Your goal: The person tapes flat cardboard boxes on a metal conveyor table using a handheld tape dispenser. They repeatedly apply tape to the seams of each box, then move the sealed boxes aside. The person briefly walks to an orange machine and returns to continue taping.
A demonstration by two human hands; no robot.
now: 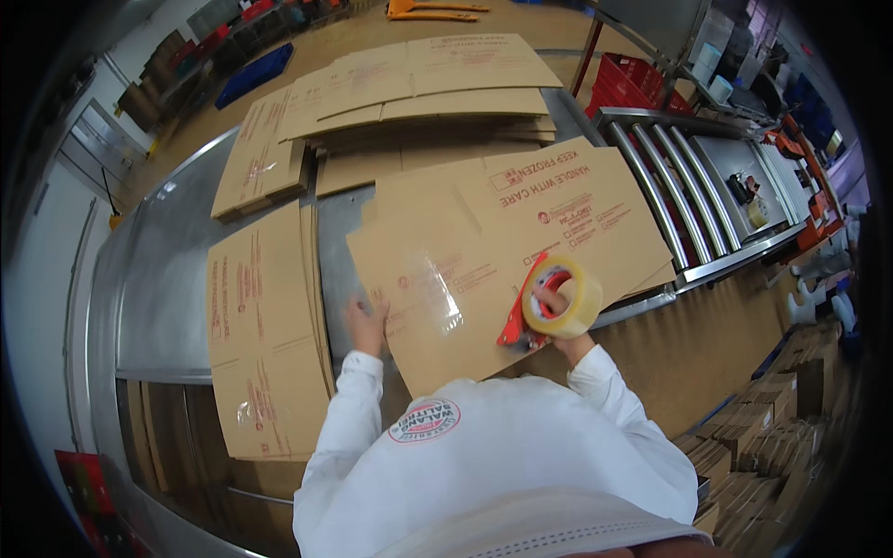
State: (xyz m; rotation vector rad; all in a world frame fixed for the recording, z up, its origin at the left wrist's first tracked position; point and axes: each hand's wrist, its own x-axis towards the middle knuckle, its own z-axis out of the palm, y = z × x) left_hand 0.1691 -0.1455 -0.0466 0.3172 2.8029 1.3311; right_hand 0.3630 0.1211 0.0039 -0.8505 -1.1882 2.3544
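Note:
A flattened cardboard carton (pixel 432 293) lies before me on the stainless steel table (pixel 174 293), with red print and a shiny strip of clear tape across it. My right hand (pixel 573 347) grips a red tape gun (pixel 515 317) above the carton's near right part. The gun carries a thick roll of clear packing tape (pixel 584 300), which hides much of that hand. At the carton's left edge is my left hand (pixel 366 326), slightly blurred, its fingers apart and nothing visibly held. Whether it touches the edge is hard to tell.
Flattened cartons form a stack (pixel 268 335) on the left and a pile (pixel 432 77) at the back. To the right runs a roller conveyor (pixel 656 188) beside a red crate (pixel 631 80). More folded cardboard (pixel 753 432) sits low at right. A yellow pallet jack (pixel 432 10) stands beyond.

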